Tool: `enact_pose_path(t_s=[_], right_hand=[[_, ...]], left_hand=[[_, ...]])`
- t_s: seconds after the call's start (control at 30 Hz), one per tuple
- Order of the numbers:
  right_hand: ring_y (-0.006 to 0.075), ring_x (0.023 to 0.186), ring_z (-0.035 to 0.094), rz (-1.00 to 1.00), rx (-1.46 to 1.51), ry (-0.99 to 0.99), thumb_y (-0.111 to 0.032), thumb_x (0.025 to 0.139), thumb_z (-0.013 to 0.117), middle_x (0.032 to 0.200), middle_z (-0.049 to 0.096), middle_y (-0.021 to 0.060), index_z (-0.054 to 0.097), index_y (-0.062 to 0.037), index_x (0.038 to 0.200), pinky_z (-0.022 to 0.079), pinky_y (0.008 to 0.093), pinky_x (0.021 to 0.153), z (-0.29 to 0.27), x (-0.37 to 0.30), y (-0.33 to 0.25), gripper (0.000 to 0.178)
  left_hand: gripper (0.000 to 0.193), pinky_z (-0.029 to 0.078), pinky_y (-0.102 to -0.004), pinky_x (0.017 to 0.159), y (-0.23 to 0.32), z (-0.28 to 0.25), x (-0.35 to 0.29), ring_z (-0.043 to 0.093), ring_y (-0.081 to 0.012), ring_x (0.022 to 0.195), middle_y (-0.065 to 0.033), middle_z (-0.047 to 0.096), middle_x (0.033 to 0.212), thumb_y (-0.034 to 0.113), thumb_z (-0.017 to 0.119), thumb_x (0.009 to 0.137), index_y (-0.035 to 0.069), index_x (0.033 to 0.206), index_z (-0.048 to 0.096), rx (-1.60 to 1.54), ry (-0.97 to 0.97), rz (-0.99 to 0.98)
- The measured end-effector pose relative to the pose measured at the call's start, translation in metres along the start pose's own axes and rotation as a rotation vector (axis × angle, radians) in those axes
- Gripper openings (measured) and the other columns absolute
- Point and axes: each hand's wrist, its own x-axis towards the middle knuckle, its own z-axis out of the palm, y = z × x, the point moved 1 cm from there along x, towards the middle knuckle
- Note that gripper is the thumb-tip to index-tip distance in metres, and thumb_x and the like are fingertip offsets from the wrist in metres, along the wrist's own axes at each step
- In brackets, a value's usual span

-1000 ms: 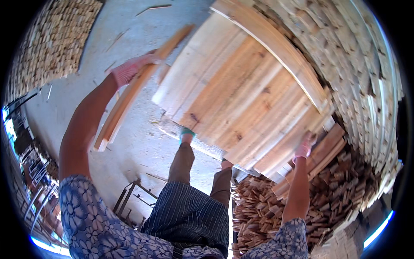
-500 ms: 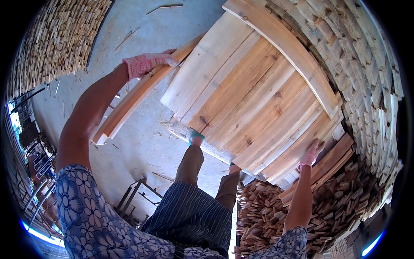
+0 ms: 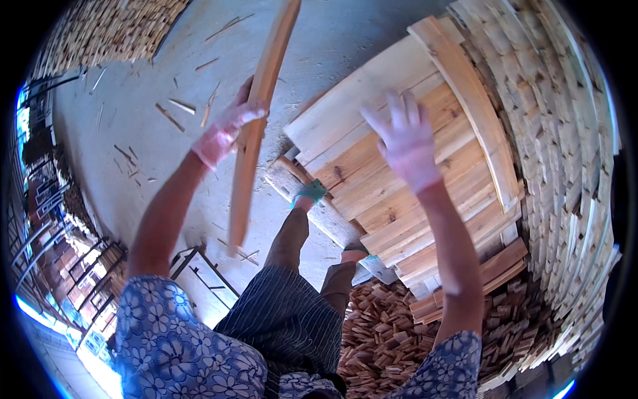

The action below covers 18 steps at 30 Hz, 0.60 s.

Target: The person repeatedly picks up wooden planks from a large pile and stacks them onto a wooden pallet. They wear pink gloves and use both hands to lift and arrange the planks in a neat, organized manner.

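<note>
My left hand, in a pink and white glove, is closed round the middle of a long wooden board and holds it raised, tilted on its edge, left of the panel. My gloved right hand has its fingers spread and hangs over the wide panel of boards, holding nothing; I cannot tell whether it touches the wood. Several planks lie side by side in this panel. A crosswise plank lies along its far right end. More loose boards lie at its near right edge.
Tall stacks of wood stand close on the right. A heap of short wood pieces lies below the panel. Wood scraps litter the concrete floor. A dark metal frame stands near my left leg; another stack is far left.
My left hand has swung the board nearer upright and right. My right hand has left the panel's near right edge and moved up and left over the planks, fingers spread.
</note>
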Motion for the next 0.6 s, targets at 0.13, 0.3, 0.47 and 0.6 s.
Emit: enact_pose_path(t_s=[0.13, 0.3, 0.47, 0.6], right_hand=[[0.035, 0.14, 0.042, -0.164, -0.226, -0.302, -0.031, 0.079, 0.084, 0.15, 0.047, 0.0108, 0.043, -0.0296, 0.154, 0.039, 0.0586, 0.108, 0.028, 0.102, 0.009, 0.086], [0.0306, 0.141, 0.042, -0.15, -0.2, -0.742, -0.03, 0.079, 0.085, 0.153, 0.046, 0.0065, 0.041, -0.0277, 0.155, 0.04, 0.0598, 0.108, 0.022, 0.136, -0.001, 0.088], [0.0309, 0.14, 0.043, -0.168, -0.224, -0.689, -0.028, 0.08, 0.084, 0.152, 0.047, 0.0081, 0.04, -0.0277, 0.157, 0.04, 0.0597, 0.11, 0.033, 0.129, -0.004, 0.088], [0.0315, 0.142, 0.041, -0.24, -0.204, -0.613, -0.028, 0.083, 0.081, 0.154, 0.045, 0.0108, 0.04, -0.0275, 0.157, 0.038, 0.0576, 0.113, 0.048, 0.124, 0.017, 0.085]], left_hand=[[0.049, 0.062, -0.038, 0.086, -0.084, 0.004, -0.062, 0.073, -0.0217, 0.097, -0.0118, 0.072, 0.109, 0.02, 0.079, 0.088, -0.001, 0.128, 0.062, -0.621, -0.075, -0.236], [0.037, 0.06, -0.0336, 0.086, -0.192, 0.058, -0.116, 0.072, -0.0192, 0.092, -0.0094, 0.073, 0.102, 0.007, 0.076, 0.082, -0.001, 0.117, 0.066, -0.686, 0.099, -0.303], [0.037, 0.058, -0.0376, 0.093, -0.27, 0.138, -0.119, 0.067, -0.023, 0.109, -0.012, 0.068, 0.116, 0.0, 0.076, 0.082, -0.001, 0.118, 0.067, -0.633, 0.001, -0.308], [0.028, 0.057, -0.0369, 0.095, -0.242, 0.199, -0.069, 0.069, -0.022, 0.106, -0.0117, 0.072, 0.105, 0.004, 0.08, 0.084, 0.0, 0.11, 0.072, -0.898, -0.064, -0.622]])
